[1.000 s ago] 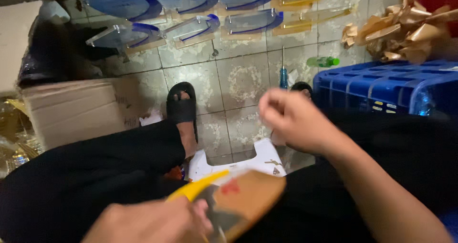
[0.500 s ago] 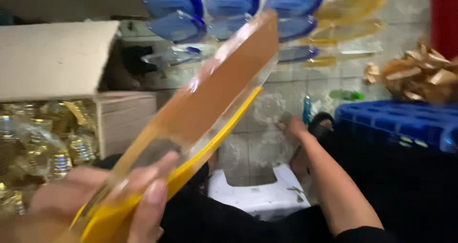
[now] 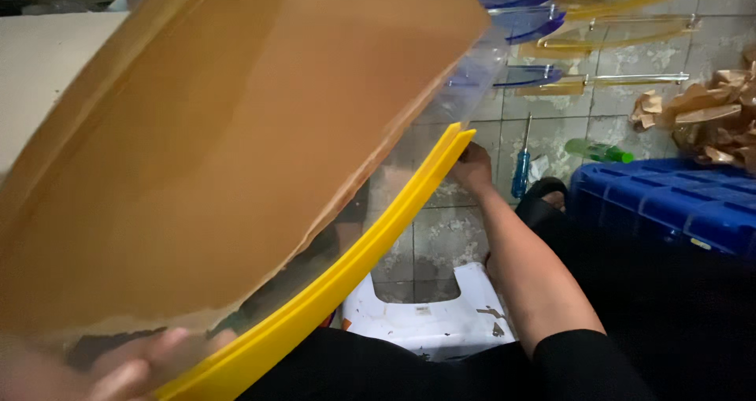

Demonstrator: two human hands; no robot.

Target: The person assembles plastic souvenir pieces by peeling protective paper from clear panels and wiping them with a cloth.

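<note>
Left hand (image 3: 118,369) grasps the near end of the tilted yellow-edged panel (image 3: 236,157); right hand (image 3: 471,165), clenched, reaches beside its far tip.

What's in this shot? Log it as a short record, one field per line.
view: head camera, looking down over the lap
left hand: blurred at the lower left, holding the panel's lower end
panel: brown sheet with a clear part and a yellow edge, tilted close to the camera
right hand: stretched toward the tiled floor, near the screwdriver; grasp unclear
stool: white, between the legs
crate: blue, at the right
</note>
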